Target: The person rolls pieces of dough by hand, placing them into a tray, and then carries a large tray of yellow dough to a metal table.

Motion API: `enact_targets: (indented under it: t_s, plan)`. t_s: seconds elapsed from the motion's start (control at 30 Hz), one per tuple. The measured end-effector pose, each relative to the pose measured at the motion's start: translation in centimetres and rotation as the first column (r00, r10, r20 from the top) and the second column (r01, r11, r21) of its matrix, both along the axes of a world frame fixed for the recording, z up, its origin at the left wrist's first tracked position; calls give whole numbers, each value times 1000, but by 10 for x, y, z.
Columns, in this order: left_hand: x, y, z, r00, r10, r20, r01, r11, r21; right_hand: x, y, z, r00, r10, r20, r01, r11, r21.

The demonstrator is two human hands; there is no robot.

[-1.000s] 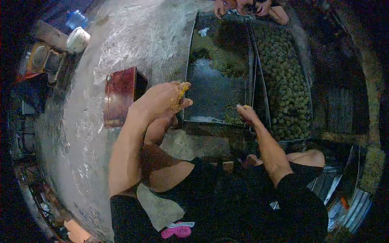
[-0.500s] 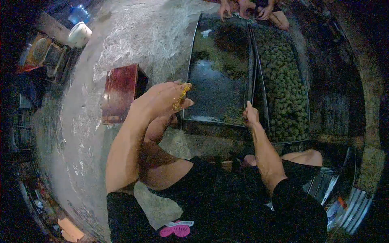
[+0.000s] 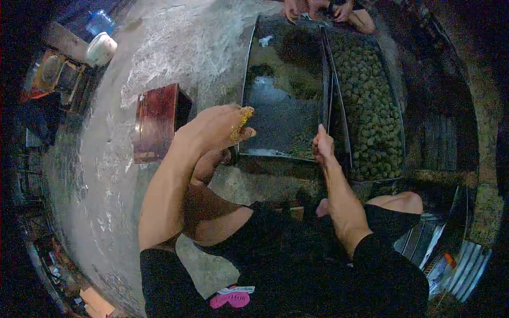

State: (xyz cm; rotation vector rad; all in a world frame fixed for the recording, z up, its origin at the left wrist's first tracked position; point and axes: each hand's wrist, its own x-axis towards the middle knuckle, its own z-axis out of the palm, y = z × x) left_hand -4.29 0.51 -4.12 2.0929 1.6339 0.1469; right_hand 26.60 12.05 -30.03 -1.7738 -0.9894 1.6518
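My left hand hovers at the left edge of a long dark metal tray, with its fingers bent and the thumb apart from them. Yellow grains cling along the fingers; the palm is hidden. At the tray's near right corner, my right hand is closed round the rim, with one digit pointing up along it. Inside the tray are a pale wet-looking patch, dark patches and greenish bits near the close right corner.
A second tray beside it holds many round greenish balls. A co-worker's hands are at the far end. A reddish-brown wooden box stands on the concrete floor, with a white bucket and blue water bottle farther back.
The view shifts slightly. My right hand is a little farther up the tray's right edge; my left hand stays nearly in place. The co-worker's hands have moved slightly.
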Motion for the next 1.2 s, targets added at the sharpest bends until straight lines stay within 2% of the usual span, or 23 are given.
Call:
enact_targets:
  t_s: [0.03,0.07,0.13,0.17,0.23,0.3,0.37,0.4,0.43,0.5,0.63,0.67,0.7,0.77,0.8,0.87,0.97,1.0,1.03,1.07,1.1,1.17,1.2]
  plan:
    - [-3,1,-8,1000,-27,-1,27,998,61,1,1,-4,967,171,191,-188,979,74]
    - [-5,1,-14,999,-53,-5,53,991,124,5,0,-7,966,172,191,-188,980,70]
    - [-1,3,-3,997,-39,-59,40,999,0,1,-15,40,946,243,-216,-248,969,7]
    - [0,4,2,993,-34,-116,20,993,-119,2,-19,51,945,245,-215,-249,968,8]
    - [-3,2,-9,996,-21,-91,17,998,-53,5,-24,64,897,-12,-441,8,1000,-11]
    - [-3,4,-17,998,-18,-65,19,1000,14,16,-19,40,866,-86,-492,69,996,-53]
    - [-1,6,-19,999,-28,-46,28,1000,1,16,-19,29,758,-290,-585,159,951,-265]
    - [0,5,-20,998,-28,-49,28,1000,0,14,-17,13,885,-187,-426,123,977,-173]
    - [1,2,-20,999,-41,-35,43,997,71,12,-14,-1,884,-189,-427,122,976,-179]
    - [3,-1,-18,998,-57,-23,60,989,133,10,-7,-23,999,-18,-34,19,999,43]
    - [1,-6,-16,999,-37,-40,41,992,120,-3,-15,19,986,129,103,-150,963,226]
    - [0,-7,-17,999,-27,-22,30,988,153,2,-11,28,947,291,133,-306,946,109]
    - [0,-8,-14,999,-25,-21,28,988,151,-3,-17,42,947,293,133,-308,945,107]
    - [1,-5,-4,991,-18,-130,6,996,-89,-14,-33,70,957,50,-287,-17,993,118]
    - [-1,-4,-10,991,-15,-129,5,997,-82,-10,-31,64,957,54,-287,-18,992,125]
    - [-8,-2,-30,999,-30,-39,32,997,63,7,-22,43,836,-164,-524,111,985,-131]
    - [-8,-1,-33,998,-62,-27,65,987,147,-3,-23,34,839,-220,-498,144,972,-188]
    - [-6,-1,-32,996,-83,-20,85,985,151,2,-14,5,965,-81,-251,51,991,-123]
    - [-3,0,-27,998,-59,-11,60,993,102,2,-14,1,997,-7,-80,-2,993,-117]
    - [1,2,-21,999,-42,-1,42,998,53,-1,-11,-20,996,39,76,-49,991,124]
    - [2,2,-16,996,-85,14,84,995,62,-8,-13,14,978,89,187,-110,988,107]
    - [7,5,-6,994,-40,-99,37,999,-30,-3,-10,16,964,105,245,-141,981,137]
    - [15,9,5,993,-85,-83,83,996,-19,4,-10,6,993,68,95,-84,980,178]
